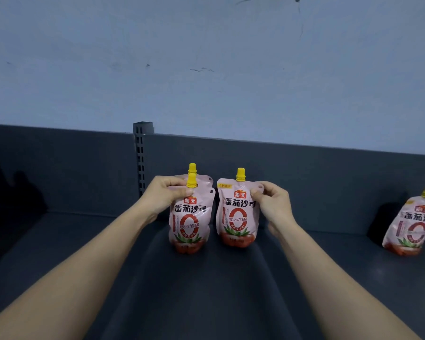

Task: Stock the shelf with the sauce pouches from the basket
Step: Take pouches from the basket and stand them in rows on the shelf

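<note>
Two pink sauce pouches with yellow caps stand upright side by side on the dark shelf (206,278). My left hand (165,192) pinches the top of the left pouch (189,224) just under its cap. A further pouch stands right behind it, with only its yellow cap (192,168) and top corner showing. My right hand (272,204) pinches the upper right corner of the right pouch (236,217). The basket is out of view.
Another pouch (410,227) of the same kind stands tilted at the far right of the shelf. A slotted metal upright (141,158) rises from the shelf's dark back panel (304,173). Above it is a pale blue wall.
</note>
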`<state>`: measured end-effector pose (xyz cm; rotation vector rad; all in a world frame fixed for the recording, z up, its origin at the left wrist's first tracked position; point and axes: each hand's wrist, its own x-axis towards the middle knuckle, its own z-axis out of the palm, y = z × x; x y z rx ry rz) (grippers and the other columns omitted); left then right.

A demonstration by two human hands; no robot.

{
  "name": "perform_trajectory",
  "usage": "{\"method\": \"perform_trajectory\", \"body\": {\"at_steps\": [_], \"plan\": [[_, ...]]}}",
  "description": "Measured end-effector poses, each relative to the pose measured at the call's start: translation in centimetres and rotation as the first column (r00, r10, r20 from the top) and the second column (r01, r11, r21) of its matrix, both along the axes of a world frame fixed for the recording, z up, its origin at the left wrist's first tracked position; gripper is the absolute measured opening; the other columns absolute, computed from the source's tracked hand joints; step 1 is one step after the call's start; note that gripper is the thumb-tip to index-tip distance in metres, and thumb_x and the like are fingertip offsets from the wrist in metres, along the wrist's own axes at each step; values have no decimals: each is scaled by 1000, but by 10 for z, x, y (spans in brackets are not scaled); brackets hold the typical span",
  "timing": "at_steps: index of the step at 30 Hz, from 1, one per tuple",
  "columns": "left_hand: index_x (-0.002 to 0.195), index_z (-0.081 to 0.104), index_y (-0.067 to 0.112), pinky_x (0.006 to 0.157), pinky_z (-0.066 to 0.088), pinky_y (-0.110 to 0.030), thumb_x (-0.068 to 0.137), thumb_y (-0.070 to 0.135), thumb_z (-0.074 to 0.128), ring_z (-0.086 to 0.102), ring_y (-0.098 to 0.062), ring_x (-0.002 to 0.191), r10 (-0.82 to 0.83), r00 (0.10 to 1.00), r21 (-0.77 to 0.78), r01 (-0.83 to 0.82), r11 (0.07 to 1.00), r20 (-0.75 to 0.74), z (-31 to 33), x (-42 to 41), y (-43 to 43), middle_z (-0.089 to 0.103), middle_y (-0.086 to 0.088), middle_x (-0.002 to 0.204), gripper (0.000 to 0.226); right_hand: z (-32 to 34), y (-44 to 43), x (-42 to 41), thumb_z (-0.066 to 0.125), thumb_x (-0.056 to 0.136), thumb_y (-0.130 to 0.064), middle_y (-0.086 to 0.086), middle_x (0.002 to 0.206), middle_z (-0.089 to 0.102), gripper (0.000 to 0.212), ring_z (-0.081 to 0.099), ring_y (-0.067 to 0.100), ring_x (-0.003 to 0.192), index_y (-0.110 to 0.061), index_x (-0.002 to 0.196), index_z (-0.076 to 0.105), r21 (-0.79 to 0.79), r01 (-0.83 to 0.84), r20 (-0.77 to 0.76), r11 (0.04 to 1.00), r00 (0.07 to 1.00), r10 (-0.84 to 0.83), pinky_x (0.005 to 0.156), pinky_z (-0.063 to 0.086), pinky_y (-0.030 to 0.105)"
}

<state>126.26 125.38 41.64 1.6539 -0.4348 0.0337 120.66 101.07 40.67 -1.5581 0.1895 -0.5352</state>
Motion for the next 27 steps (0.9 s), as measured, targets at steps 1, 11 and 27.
{"method": "perform_trajectory", "body": {"at_steps": [1, 11, 27], "plan": [[74, 75, 14, 62, 55, -17, 76, -1, 74, 72, -7, 79, 2, 1000, 18, -2, 1000, 13, 0, 1, 0, 69, 6, 105, 15, -1, 0, 3, 58, 93, -6, -6, 69, 74, 20, 71, 6, 63, -19, 82, 70, 5, -4, 1, 1000, 1000, 4, 48, 51, 20], [71, 72, 29, 67, 56, -25, 74, 6, 79, 72, -7, 73, 4, 982, 430, -85, 899, 188, 12, 7, 4, 75, 10, 78, 24, -12, 0, 25, 56, 94, -6, -2, 79, 72, 21, 67, -1, 57, -19, 84, 69, 89, 7, 8, 996, 1000, -8, 43, 48, 16], [84, 73, 22, 80, 56, -50, 75, 8, 79, 70, -33, 81, 85, 965, 359, -173, 917, 247, 2, 14, -4, 73, -12, 84, 18, -17, -2, 41, 56, 95, -11, 1, 88, 73, 19, 71, 13, 77, -22, 87, 69, 74, 34, 12, 997, 999, -35, 53, 54, 24]]}}
